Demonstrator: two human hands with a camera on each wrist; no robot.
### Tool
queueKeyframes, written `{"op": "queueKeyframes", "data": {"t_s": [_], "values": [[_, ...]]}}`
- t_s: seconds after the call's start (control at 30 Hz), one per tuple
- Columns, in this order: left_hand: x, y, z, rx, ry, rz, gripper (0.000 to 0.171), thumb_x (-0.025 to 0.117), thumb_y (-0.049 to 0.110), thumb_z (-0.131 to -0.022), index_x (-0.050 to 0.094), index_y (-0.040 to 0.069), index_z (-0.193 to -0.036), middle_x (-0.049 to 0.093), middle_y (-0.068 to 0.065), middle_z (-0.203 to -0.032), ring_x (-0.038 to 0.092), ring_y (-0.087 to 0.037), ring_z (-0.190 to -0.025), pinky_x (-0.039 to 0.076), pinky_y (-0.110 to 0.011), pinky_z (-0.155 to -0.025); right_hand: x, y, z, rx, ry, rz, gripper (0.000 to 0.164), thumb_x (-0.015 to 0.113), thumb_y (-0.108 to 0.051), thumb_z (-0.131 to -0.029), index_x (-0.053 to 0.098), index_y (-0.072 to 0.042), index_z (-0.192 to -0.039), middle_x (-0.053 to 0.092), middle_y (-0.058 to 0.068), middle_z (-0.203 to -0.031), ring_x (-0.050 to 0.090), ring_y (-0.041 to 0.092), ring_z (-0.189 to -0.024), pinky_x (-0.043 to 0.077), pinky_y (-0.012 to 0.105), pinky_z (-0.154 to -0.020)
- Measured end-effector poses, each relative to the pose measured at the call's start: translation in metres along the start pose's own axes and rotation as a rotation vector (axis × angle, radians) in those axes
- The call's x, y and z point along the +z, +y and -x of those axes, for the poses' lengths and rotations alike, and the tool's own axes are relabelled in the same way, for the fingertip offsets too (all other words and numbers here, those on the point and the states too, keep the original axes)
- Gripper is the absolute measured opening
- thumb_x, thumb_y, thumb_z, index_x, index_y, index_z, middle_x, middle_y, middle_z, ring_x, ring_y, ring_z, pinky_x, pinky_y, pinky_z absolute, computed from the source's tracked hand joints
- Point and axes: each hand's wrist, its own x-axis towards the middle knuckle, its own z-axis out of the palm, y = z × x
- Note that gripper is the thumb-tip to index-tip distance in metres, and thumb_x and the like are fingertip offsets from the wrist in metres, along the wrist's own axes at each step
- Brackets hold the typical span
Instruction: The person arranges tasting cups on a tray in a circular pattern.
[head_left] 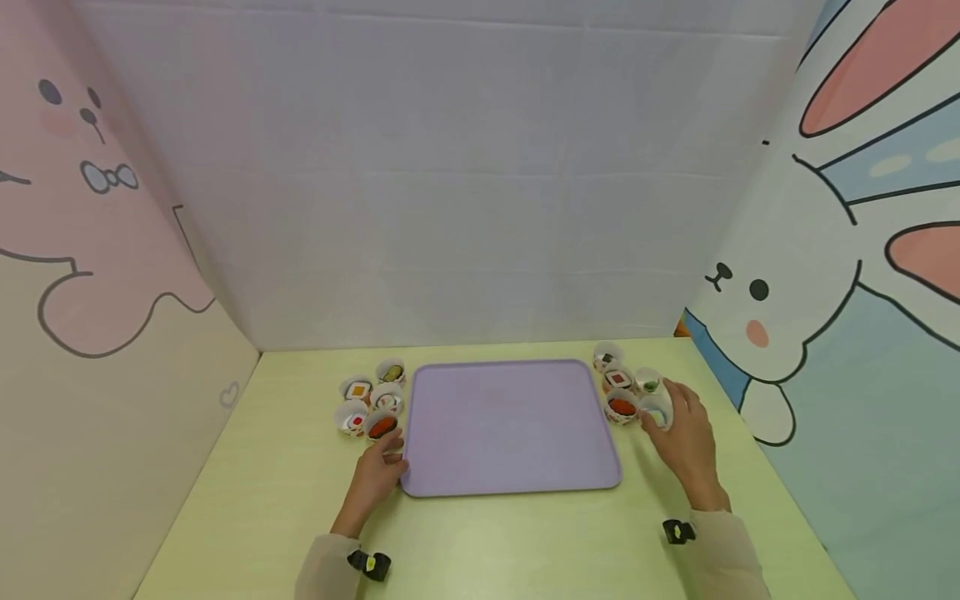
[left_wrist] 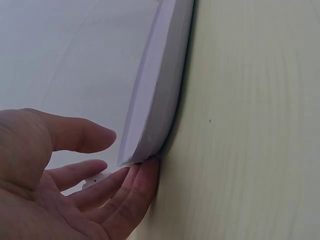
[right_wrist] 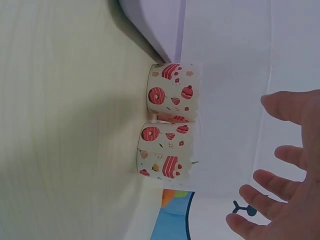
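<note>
A purple tray (head_left: 510,429) lies flat in the middle of the table. My left hand (head_left: 377,473) is at its near left corner; in the left wrist view, the fingertips touch the outside of the tray's end (left_wrist: 155,120), and the thumb stands apart. Just beyond that hand is a paper cup with orange-red contents (head_left: 382,427). On the right, my right hand (head_left: 684,433) hovers over a paper cup with pale contents (head_left: 657,412). Its fingers are spread, and the right wrist view shows them apart from the printed paper cups (right_wrist: 172,92).
Several small filled paper cups (head_left: 358,389) cluster left of the tray. Another group, including one with a red-edged white square (head_left: 618,380), stands at its right. A pale wall (head_left: 450,208) rises behind the table, with cartoon-printed sheets (head_left: 810,333) along both sides.
</note>
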Motion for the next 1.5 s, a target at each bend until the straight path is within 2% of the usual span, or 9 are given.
{"op": "queueKeyframes", "data": {"t_s": [0.27,0.57,0.83,1.03,1.2,1.4,1.5], "values": [[-0.004,-0.002,-0.008,-0.051,-0.042,0.066,0.059,0.063,-0.006,-0.082,0.050,-0.002,-0.139,0.060,-0.025,-0.129,0.064,-0.031,-0.104,0.059,-0.035,-0.067,0.000,0.008,0.001,0.072,-0.063,-0.056,0.070,0.072,-0.022,-0.088,0.039,0.004,-0.144,0.040,0.034,-0.141,0.041,0.053,-0.126,0.037,0.068,-0.099],[-0.005,-0.003,-0.013,-0.093,-0.059,0.149,0.059,0.061,-0.010,-0.080,0.051,-0.003,-0.138,0.060,-0.025,-0.128,0.065,-0.024,-0.095,0.060,-0.037,-0.061,0.006,0.026,-0.001,0.272,-0.156,-0.236,0.083,0.073,-0.022,-0.087,0.027,0.001,-0.152,0.031,0.032,-0.151,0.035,0.050,-0.135,0.035,0.064,-0.105],[-0.007,-0.004,-0.013,-0.125,-0.073,0.166,0.058,0.062,-0.010,-0.079,0.054,-0.002,-0.136,0.060,-0.023,-0.126,0.065,-0.021,-0.092,0.059,-0.037,-0.059,0.011,0.037,-0.007,0.426,-0.338,-0.330,0.098,0.074,-0.029,-0.087,0.010,-0.006,-0.157,0.023,0.028,-0.157,0.029,0.048,-0.142,0.038,0.062,-0.107],[-0.008,-0.004,-0.014,-0.129,-0.082,0.174,0.055,0.062,-0.010,-0.079,0.056,-0.002,-0.133,0.060,-0.022,-0.124,0.065,-0.019,-0.089,0.060,-0.038,-0.059,0.015,0.041,-0.011,0.511,-0.398,-0.394,0.098,0.073,-0.027,-0.088,0.007,-0.007,-0.158,0.017,0.029,-0.159,0.027,0.049,-0.142,0.037,0.060,-0.109],[-0.007,-0.006,-0.016,-0.146,-0.083,0.182,0.052,0.063,-0.009,-0.080,0.058,0.000,-0.131,0.061,-0.020,-0.124,0.065,-0.018,-0.087,0.060,-0.037,-0.060,0.020,0.046,-0.012,0.499,-0.394,-0.396,0.091,0.073,-0.024,-0.087,0.016,-0.006,-0.155,0.021,0.029,-0.157,0.034,0.048,-0.138,0.041,0.056,-0.104],[-0.006,-0.007,-0.016,-0.150,-0.079,0.201,0.053,0.063,-0.009,-0.080,0.058,0.001,-0.132,0.062,-0.020,-0.124,0.066,-0.018,-0.087,0.060,-0.036,-0.060,0.025,0.051,-0.012,0.457,-0.394,-0.357,0.081,0.073,-0.022,-0.087,0.026,-0.003,-0.151,0.033,0.027,-0.151,0.046,0.040,-0.125,0.044,0.042,-0.092],[-0.005,-0.008,-0.015,-0.150,-0.083,0.202,0.053,0.063,-0.008,-0.080,0.058,0.001,-0.132,0.062,-0.019,-0.124,0.066,-0.018,-0.087,0.060,-0.036,-0.061,0.027,0.053,-0.011,0.439,-0.395,-0.335,0.078,0.072,-0.021,-0.088,0.028,0.000,-0.149,0.039,0.027,-0.148,0.048,0.038,-0.120,0.044,0.042,-0.090]]}}
